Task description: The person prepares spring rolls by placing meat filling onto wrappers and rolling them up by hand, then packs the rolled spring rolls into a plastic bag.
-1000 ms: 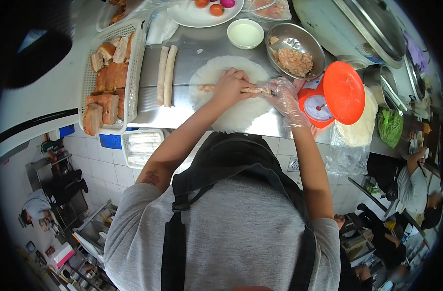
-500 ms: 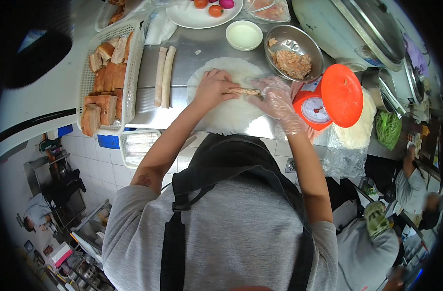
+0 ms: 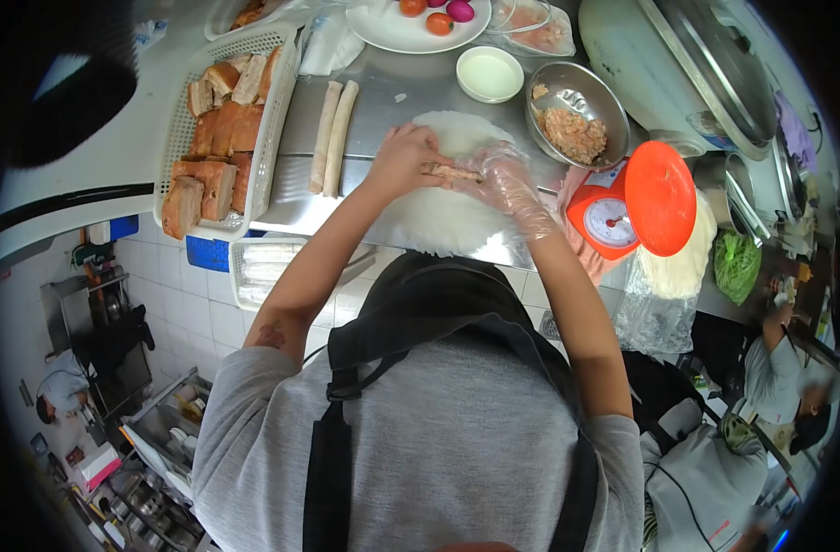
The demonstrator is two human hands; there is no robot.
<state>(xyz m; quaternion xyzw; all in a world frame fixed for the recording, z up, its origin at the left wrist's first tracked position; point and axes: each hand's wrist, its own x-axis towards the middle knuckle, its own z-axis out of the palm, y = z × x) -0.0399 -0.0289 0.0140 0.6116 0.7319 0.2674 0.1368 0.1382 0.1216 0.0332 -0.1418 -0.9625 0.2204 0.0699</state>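
A stack of round, thin white wrappers [image 3: 443,225] lies on the steel counter in front of me. Across the top one runs a narrow strip of minced meat filling [image 3: 454,172]. My left hand [image 3: 405,158], bare, has its fingers bent around the left end of the strip. My right hand [image 3: 514,184], in a clear plastic glove, closes on the right end, its fingertips partly hidden. To the right, a steel bowl [image 3: 620,103] holds pinkish minced meat [image 3: 572,135]. Two thin finished rolls [image 3: 333,138] lie side by side to the left.
A white basket [image 3: 172,138] of roasted meat pieces stands left. Behind are a white plate [image 3: 383,35] and a bowl of pale liquid [image 3: 490,74]. An orange scale [image 3: 609,221] and bagged dough [image 3: 673,267] sit right. A lower tray [image 3: 239,276] holds rolls. Co-workers [image 3: 705,478] are behind right.
The view has shifted, so the counter things appear further right. My right hand has come closer to my left along the filling strip, and its fingers have drawn in around the end.
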